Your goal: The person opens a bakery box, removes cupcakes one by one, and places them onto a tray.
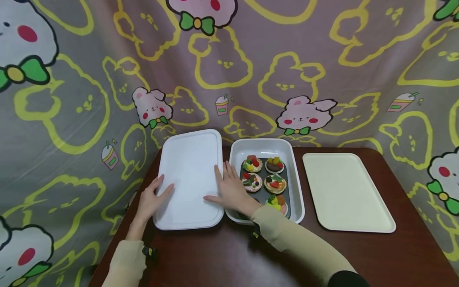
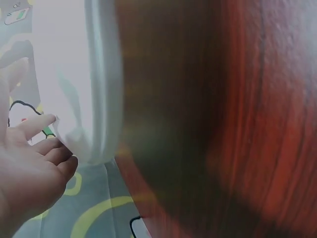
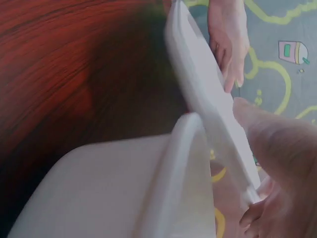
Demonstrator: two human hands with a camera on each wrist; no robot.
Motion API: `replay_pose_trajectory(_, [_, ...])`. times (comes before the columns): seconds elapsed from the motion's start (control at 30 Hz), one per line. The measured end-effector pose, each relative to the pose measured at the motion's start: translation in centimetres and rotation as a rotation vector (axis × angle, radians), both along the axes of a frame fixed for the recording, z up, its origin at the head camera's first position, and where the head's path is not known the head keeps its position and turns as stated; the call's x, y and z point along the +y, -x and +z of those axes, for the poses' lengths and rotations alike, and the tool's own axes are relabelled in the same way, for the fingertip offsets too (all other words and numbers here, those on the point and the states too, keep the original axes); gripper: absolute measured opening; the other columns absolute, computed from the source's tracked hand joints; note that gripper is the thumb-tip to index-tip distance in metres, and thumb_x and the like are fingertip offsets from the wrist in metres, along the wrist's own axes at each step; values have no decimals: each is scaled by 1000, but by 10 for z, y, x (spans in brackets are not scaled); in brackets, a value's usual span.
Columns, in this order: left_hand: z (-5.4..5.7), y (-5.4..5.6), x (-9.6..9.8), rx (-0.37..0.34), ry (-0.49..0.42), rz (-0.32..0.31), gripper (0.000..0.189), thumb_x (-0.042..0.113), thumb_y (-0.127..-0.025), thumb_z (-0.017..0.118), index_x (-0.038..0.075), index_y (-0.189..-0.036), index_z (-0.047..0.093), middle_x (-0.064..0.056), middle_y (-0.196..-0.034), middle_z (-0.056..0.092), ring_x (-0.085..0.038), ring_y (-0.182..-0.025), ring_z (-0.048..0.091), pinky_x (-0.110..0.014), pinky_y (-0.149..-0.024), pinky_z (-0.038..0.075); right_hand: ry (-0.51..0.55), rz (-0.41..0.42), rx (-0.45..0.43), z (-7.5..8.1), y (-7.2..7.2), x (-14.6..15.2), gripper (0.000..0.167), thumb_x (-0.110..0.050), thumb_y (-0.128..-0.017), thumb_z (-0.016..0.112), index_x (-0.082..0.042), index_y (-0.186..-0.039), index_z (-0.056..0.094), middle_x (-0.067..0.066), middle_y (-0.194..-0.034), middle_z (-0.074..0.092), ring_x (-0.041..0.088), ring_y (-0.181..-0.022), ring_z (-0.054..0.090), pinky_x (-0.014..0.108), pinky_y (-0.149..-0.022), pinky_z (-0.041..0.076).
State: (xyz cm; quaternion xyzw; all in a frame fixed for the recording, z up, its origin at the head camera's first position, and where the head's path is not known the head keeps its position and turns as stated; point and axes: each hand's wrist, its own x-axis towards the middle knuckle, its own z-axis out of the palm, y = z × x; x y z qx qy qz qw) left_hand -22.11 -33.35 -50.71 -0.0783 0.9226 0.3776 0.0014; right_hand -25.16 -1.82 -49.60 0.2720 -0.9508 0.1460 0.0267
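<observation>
Two hands hold one white lid [image 1: 191, 179] raised over the left end of the table [image 1: 201, 259]: the left hand [image 1: 150, 199] grasps its left long side, thumb on the upper face, and the right hand [image 1: 232, 192] grasps the right side, thumb likewise on top. The lid overlaps the table's far left corner. Just beside it, at the far edge, stands a deep white tray [image 1: 299, 207] with small tarts [image 1: 275, 184] on a dark mat [image 1: 266, 196], partly hidden by the right hand. Near the far right corner, a flat cream tray [image 1: 348, 195] lies apart.
</observation>
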Motion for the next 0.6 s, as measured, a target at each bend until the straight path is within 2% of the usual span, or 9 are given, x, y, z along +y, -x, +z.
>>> replay_pose_trajectory(0.2, [-6,1,-4,-40,60,19,96,59,-104,69,6,-173,30,-28,-182,20,-51,-168,23,-67,-135,28,-181,4,27,-7,5,-17,122,-82,-93,66,3,-172,28,39,-173,29,49,-169,22,55,-142,20])
replay_pose_trajectory(0.4, [-21,9,-14,-82,32,29,97,54,-103,73,5,-174,28,-28,-182,19,-50,-169,20,-68,-135,27,-283,19,49,-13,10,-28,123,-84,-91,67,3,-170,32,39,-171,35,47,-167,30,52,-140,26])
replay_pose_trajectory(0.6, [-38,19,-21,-138,39,16,105,58,-98,77,6,-174,27,-28,-183,16,-51,-169,17,-68,-136,24,-405,21,-31,-17,15,-36,123,-88,-93,59,2,-171,30,33,-172,38,42,-168,33,47,-141,24])
